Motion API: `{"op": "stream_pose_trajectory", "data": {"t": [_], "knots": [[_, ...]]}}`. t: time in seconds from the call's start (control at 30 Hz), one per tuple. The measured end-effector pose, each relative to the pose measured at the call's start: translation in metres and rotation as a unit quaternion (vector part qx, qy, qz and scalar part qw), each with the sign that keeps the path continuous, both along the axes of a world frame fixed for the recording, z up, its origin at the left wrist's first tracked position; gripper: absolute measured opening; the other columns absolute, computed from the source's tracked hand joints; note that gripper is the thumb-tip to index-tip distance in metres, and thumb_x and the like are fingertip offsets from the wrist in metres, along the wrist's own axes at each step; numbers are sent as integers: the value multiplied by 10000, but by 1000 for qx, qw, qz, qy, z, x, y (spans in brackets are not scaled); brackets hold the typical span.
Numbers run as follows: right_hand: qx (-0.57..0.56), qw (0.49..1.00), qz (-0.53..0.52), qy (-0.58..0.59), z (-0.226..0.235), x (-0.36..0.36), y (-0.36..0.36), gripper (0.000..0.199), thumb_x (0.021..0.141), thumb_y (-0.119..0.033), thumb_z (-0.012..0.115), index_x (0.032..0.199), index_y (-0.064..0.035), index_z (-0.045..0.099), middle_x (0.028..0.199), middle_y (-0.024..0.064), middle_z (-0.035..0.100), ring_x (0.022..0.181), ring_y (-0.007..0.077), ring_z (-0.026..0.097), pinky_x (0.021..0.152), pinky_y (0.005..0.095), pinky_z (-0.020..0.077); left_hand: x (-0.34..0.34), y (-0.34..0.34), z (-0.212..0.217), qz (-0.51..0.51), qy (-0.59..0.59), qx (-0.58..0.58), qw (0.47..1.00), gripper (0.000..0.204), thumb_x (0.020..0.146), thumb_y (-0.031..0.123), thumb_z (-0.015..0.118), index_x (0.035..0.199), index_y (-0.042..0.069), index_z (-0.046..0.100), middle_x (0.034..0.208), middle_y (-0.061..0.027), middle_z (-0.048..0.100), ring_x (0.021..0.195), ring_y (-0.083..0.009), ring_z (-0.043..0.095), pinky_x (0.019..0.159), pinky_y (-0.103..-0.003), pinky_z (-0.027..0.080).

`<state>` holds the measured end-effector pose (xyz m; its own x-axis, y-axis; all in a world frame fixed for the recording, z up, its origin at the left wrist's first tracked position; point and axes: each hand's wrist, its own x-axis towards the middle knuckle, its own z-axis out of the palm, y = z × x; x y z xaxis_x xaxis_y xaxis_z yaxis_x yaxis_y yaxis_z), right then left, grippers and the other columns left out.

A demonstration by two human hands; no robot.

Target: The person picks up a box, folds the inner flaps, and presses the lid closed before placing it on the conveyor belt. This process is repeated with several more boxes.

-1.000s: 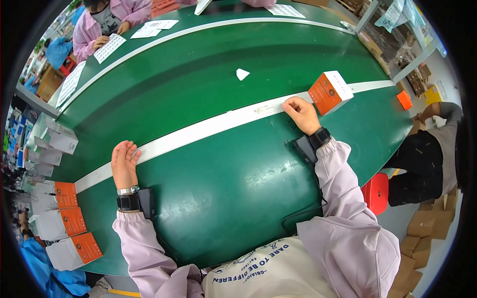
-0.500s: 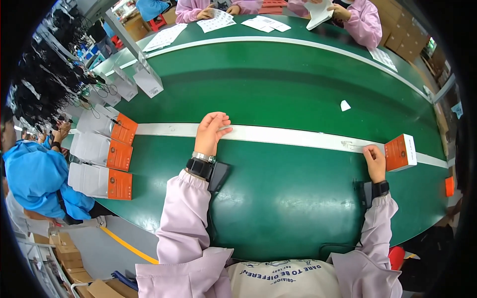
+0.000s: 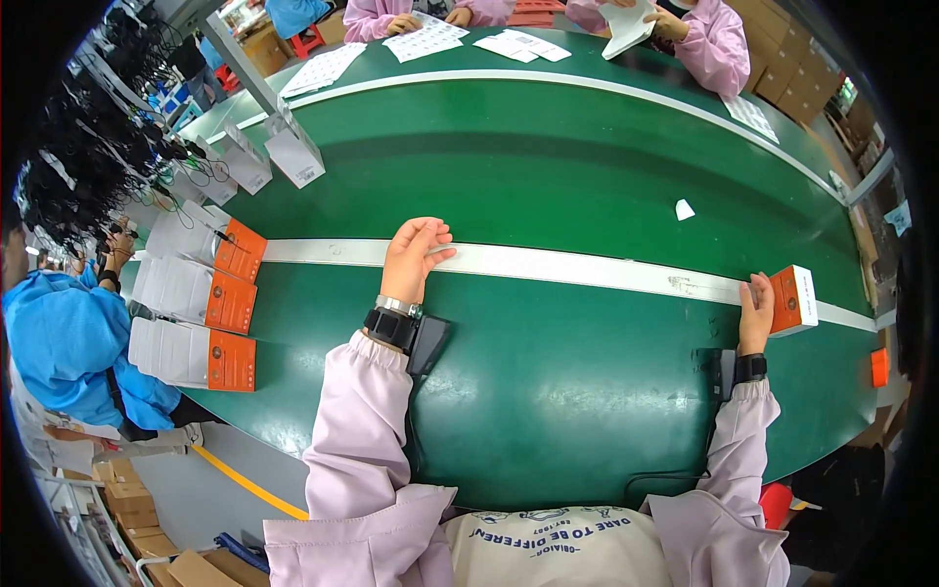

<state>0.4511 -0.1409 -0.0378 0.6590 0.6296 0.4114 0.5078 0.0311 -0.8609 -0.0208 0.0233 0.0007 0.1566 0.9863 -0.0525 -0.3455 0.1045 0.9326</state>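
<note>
My left hand [image 3: 415, 256] hovers by the white strip [image 3: 577, 264] that runs across the green table. Its fingers are loosely bent, the thumb stands apart, and I see nothing held. At the right, an orange and white box [image 3: 793, 300] stands upright on the strip. Just against or beside its orange side is my right hand [image 3: 755, 311], fingers raised and parted from the thumb; whether it touches the box I cannot tell. Dark devices are strapped at both wrists.
Several orange and white boxes [image 3: 231, 301] stand in a row at the left. Beyond them are white boxes [image 3: 294, 157] and hanging black cables [image 3: 83, 166]. A white scrap [image 3: 684, 209] lies at the far right. People handle printed sheets [image 3: 424, 41] across the table.
My right hand has moved right, up to the box, and its curled fingers have straightened. My left hand has stayed almost where it was.
</note>
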Motion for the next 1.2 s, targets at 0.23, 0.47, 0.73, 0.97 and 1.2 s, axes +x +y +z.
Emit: {"op": "stream_pose_trajectory", "data": {"t": [0.23,0.47,0.73,0.97,1.2], "knots": [[7,996,-66,61,-21,60,-14,185,795,-124,532,939,-12,507,1006,58,522,925,138,498,806,240,369,-3,2,-4,7,-2,0,1000,161,821,160,489,905,24,510,880,-69,532,806,-152,525,682,-301,480],[-101,994,-30,-17,-10,56,-20,148,805,-149,525,877,-19,530,833,6,540,784,93,492,716,207,377,-3,3,-3,-2,-3,3,1000,152,823,147,475,900,21,508,885,-76,530,811,-158,526,682,-300,482],[-148,985,45,-78,-11,48,-14,133,812,-150,514,844,-22,529,782,-16,521,728,61,469,658,183,369,-3,3,-2,-4,-4,4,1000,150,819,150,482,895,22,506,881,-75,528,811,-164,527,677,-299,484],[-144,986,53,-57,-11,47,-10,133,814,-147,510,842,-19,530,768,-16,518,713,56,467,643,180,368,-3,2,-2,0,3,2,1000,152,818,159,488,890,26,506,878,-74,526,802,-163,529,673,-298,483],[-156,984,45,-78,-7,43,-12,150,818,-174,507,837,-28,530,793,-20,528,741,70,457,678,189,355,-4,2,-2,-1,1,2,1000,142,828,146,469,893,24,502,878,-71,531,803,-153,536,677,-285,482]]}}
